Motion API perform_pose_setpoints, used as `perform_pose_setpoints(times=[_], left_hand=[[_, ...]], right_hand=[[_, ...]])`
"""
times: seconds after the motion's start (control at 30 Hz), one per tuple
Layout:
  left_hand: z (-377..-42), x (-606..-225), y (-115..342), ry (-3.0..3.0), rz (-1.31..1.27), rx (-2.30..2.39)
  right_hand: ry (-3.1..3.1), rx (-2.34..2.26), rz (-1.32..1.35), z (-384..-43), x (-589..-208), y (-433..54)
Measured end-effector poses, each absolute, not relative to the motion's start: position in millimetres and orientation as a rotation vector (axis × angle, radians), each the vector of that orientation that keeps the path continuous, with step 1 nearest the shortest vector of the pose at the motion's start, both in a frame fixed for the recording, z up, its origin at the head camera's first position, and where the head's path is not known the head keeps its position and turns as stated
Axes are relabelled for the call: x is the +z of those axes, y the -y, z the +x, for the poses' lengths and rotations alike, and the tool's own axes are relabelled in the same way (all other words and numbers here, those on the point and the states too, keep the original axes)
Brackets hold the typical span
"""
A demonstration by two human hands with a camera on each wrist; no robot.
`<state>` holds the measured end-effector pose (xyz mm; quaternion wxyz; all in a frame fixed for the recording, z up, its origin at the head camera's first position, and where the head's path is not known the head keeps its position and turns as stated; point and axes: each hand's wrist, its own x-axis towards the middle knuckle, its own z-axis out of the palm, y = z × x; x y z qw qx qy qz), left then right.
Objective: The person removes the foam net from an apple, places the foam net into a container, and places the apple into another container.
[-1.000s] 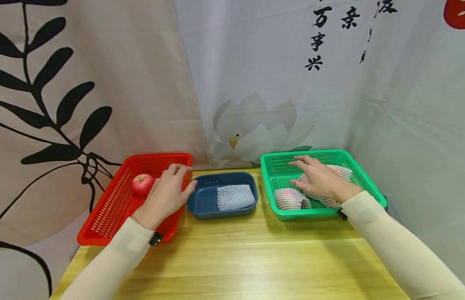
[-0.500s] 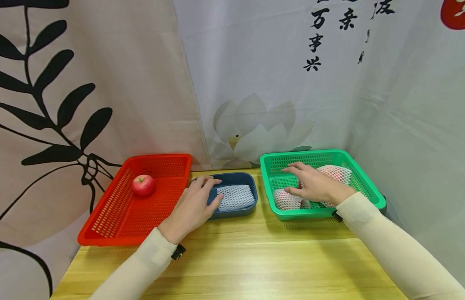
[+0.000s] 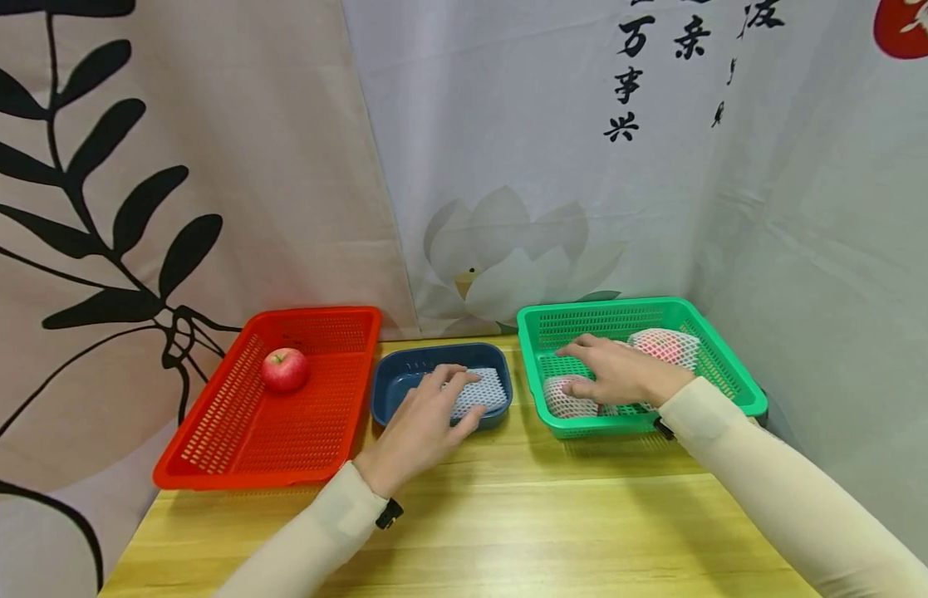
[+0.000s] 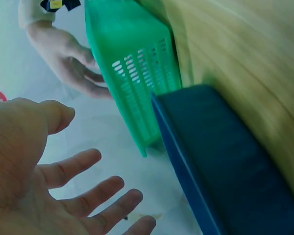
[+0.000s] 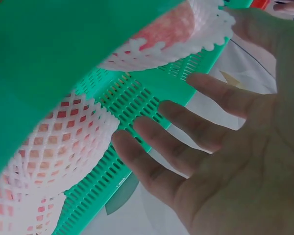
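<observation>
My left hand (image 3: pixel 426 423) hovers over the near side of the blue tray (image 3: pixel 404 370), fingers spread and holding nothing. Partly behind its fingers, a white foam net sleeve (image 3: pixel 488 390) lies flat in that tray. In the left wrist view, the left hand (image 4: pixel 54 181) is apart from the tray's wall. My right hand (image 3: pixel 624 370) is over the green basket (image 3: pixel 534 320), with nothing in its fingers. Below and beside it lie apples in foam nets, one at the front left (image 3: pixel 568 397) and another at the back right (image 3: pixel 665 345). The right wrist view shows a netted apple (image 5: pixel 63 137) near the fingertips.
On the left stands a red basket (image 3: pixel 314 448) with one bare apple (image 3: pixel 285 369) in it. All three containers are on a wooden table (image 3: pixel 553 515). A printed cloth (image 3: pixel 508 166) hangs right behind them.
My left hand has moved right, from the red basket to the blue tray, with nothing held. The right hand has shifted slightly left and lower over the green basket.
</observation>
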<state>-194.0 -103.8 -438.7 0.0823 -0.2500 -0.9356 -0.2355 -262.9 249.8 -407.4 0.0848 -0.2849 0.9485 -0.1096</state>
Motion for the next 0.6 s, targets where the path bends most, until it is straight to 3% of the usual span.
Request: perform_pose_setpoints(times=[0.6], left_hand=[[-190,-454,70,2.737,-0.845,-0.755]], right_hand=[[-2.75,-0.21,-0.82,-269,-408,-237]])
